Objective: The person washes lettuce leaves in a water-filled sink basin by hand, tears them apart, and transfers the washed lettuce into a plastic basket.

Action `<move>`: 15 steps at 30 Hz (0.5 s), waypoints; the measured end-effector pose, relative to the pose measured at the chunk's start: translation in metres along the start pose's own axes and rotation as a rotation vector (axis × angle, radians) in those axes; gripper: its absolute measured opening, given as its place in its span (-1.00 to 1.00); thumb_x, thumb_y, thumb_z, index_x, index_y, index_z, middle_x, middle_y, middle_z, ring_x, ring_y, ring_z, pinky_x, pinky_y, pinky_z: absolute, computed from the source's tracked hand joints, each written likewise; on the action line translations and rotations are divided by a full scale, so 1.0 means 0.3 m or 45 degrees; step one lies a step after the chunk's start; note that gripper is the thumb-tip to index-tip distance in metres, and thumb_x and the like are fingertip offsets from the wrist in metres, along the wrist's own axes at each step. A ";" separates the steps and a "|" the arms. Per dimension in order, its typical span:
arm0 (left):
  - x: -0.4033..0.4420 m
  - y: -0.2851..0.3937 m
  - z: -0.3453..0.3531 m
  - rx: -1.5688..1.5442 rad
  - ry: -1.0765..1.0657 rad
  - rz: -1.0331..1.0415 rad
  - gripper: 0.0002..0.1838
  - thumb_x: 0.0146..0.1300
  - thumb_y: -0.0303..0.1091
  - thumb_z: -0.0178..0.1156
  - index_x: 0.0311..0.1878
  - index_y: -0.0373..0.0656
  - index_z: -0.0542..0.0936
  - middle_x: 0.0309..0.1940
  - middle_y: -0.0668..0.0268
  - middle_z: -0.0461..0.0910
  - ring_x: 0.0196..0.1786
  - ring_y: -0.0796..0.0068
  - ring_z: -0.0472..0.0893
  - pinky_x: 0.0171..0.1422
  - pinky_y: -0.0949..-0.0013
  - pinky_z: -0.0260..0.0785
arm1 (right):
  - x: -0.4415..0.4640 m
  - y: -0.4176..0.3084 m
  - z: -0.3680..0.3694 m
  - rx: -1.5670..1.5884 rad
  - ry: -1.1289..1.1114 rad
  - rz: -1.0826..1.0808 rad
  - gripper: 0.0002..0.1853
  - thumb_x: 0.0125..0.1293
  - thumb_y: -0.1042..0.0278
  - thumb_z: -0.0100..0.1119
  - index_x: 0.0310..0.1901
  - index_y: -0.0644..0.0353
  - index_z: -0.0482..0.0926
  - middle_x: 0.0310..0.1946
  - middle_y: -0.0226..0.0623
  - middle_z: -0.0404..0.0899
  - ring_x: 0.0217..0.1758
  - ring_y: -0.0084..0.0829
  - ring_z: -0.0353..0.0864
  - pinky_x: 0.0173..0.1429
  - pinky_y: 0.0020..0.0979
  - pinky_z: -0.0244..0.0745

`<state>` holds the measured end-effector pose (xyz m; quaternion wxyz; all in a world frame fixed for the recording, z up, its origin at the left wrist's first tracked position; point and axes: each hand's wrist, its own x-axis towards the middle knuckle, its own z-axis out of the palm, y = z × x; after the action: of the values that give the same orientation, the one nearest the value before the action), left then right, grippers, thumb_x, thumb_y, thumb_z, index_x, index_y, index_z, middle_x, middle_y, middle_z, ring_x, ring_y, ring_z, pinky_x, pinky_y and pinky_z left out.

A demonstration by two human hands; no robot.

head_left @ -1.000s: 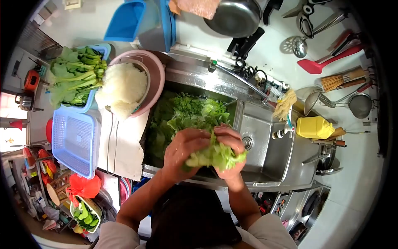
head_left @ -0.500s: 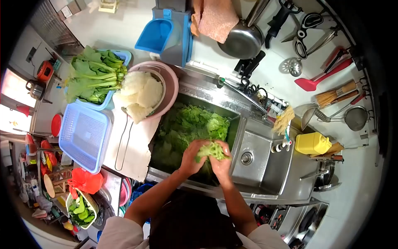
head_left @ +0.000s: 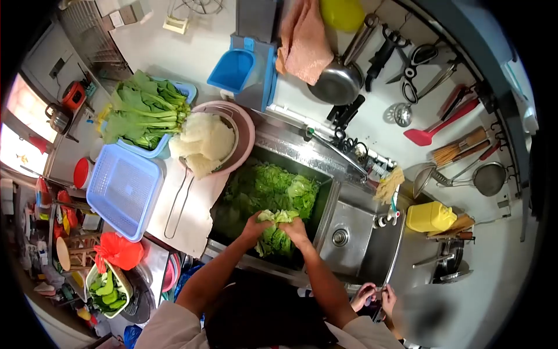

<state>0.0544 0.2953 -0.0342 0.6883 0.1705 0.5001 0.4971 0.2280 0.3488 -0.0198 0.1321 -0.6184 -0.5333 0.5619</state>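
My left hand (head_left: 252, 230) and my right hand (head_left: 295, 231) grip one bunch of green lettuce (head_left: 274, 237) from its two sides. Pale stem ends point up between them, while the leaves hang down toward the water. Beneath and beyond it, loose lettuce leaves (head_left: 267, 180) fill the left sink basin (head_left: 322, 177). Some leaves there look submerged and dim. My fingers are wrapped round the bunch, and the fingertips are partly hidden by leaves.
A bare right basin (head_left: 354, 232) adjoins. To the left are a blue basket (head_left: 125, 192), a pink tub (head_left: 247, 131) with white rice noodles (head_left: 203, 139), and leafy greens (head_left: 145, 110). Another person's hands (head_left: 372, 296) show at lower right, near a yellow jug (head_left: 430, 217).
Both hands have moved slightly left and lower, and the lettuce now hangs with its leaves downward. Another person's hands have come into view at the lower right. The camera view has shifted.
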 end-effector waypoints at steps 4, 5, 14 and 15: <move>-0.023 0.165 -0.039 -0.179 -0.060 -0.073 -0.42 0.17 -0.43 0.33 0.26 -0.25 0.39 -0.03 0.27 0.58 0.00 0.40 0.58 0.12 0.30 0.42 | -0.036 -0.279 -0.034 -0.064 -0.190 -0.064 -0.44 0.04 0.13 0.41 0.00 0.37 0.57 -0.22 -0.10 0.66 -0.20 -0.28 0.63 -0.09 -0.32 0.50; -0.038 0.208 -0.051 -0.228 -0.054 -0.037 -0.41 0.18 -0.43 0.32 0.27 -0.24 0.37 0.00 0.27 0.57 0.03 0.40 0.57 0.14 0.30 0.41 | -0.005 -0.289 -0.012 0.012 -0.251 -0.175 -0.40 0.06 0.14 0.41 0.06 0.38 0.53 -0.16 -0.11 0.64 -0.13 -0.32 0.61 -0.02 -0.35 0.47; -0.137 0.459 -0.104 -0.538 -0.159 0.180 -0.33 0.36 -0.11 0.20 0.42 -0.05 0.17 0.29 0.35 0.32 0.34 0.43 0.30 0.41 0.21 0.12 | -0.080 -0.645 0.193 0.113 -0.472 -0.502 0.02 0.11 0.31 0.48 0.47 0.33 -0.03 0.19 -0.19 0.45 0.21 -0.36 0.46 0.33 -0.38 0.33; -0.154 0.468 -0.110 -0.512 -0.256 0.132 -0.33 0.41 -0.03 0.13 0.45 -0.01 0.13 0.36 0.38 0.22 0.41 0.44 0.20 0.47 0.20 0.02 | -0.073 -0.633 0.195 0.193 -0.473 -0.458 0.00 0.10 0.34 0.48 0.46 0.33 0.00 0.17 -0.21 0.47 0.19 -0.38 0.48 0.31 -0.38 0.35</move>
<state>-0.0463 0.3099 0.0778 0.7284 0.1041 0.3103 0.6019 0.0862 0.3809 0.1176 0.1755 -0.3881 -0.6063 0.6715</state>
